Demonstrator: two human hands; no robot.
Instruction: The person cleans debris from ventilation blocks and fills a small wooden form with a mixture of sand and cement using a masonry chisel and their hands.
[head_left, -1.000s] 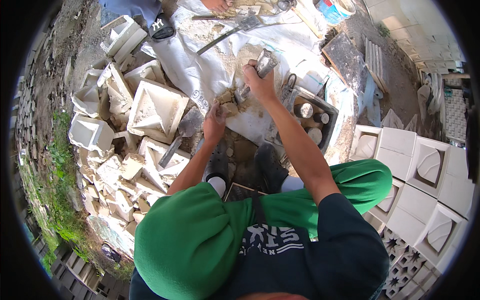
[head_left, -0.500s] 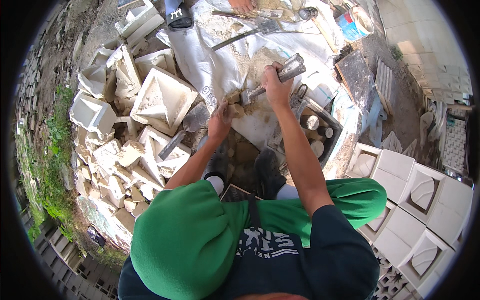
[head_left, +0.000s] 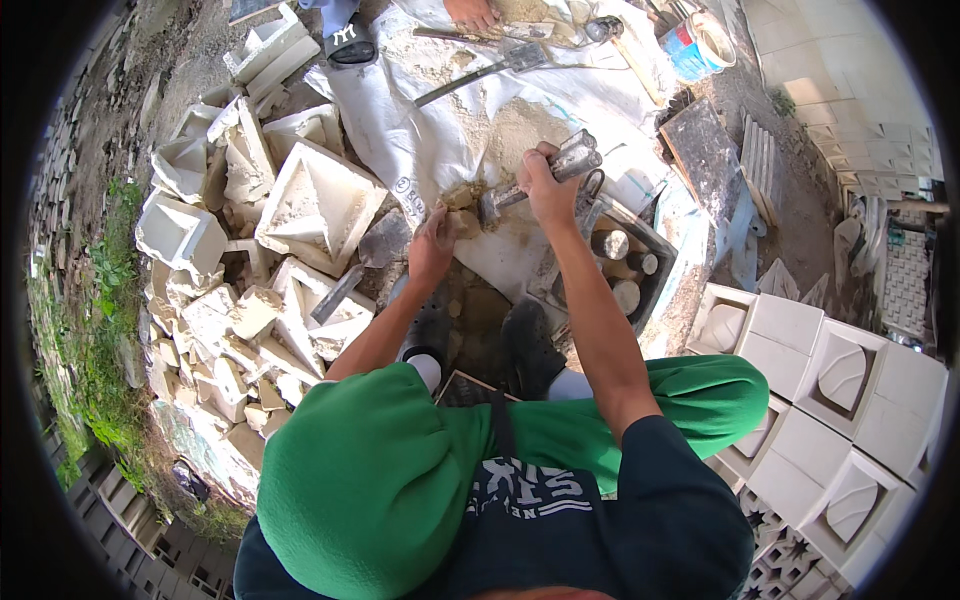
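My left hand (head_left: 431, 246) is low over the white sheet, its fingers closed on a small tan chunk of stone (head_left: 460, 197). To its right, my right hand (head_left: 549, 190) grips a grey metal hand tool. The tool's thick, ribbed end (head_left: 577, 157) sticks out beyond my fist, and its narrower end (head_left: 492, 206) points at the stone chunk. Whether that end touches the chunk I cannot tell. Crumbs and sandy dust lie around both hands. Beside my left wrist rests a trowel (head_left: 386, 238) with a flat grey blade.
Broken cream-coloured blocks (head_left: 325, 205) pile up on the left. A dark tray (head_left: 652, 300) with round cylinders stands right of my right forearm. Patterned pale blocks (head_left: 800, 335) are stacked at lower right. Another person's hand (head_left: 470, 12) and sandalled foot (head_left: 350, 45) are at the far side, near a long-handled tool (head_left: 480, 75).
My right hand has come down slightly with the metal tool, whose thick end now sits lower. My left hand stays at the stone chunk. The whole view has shifted a little.
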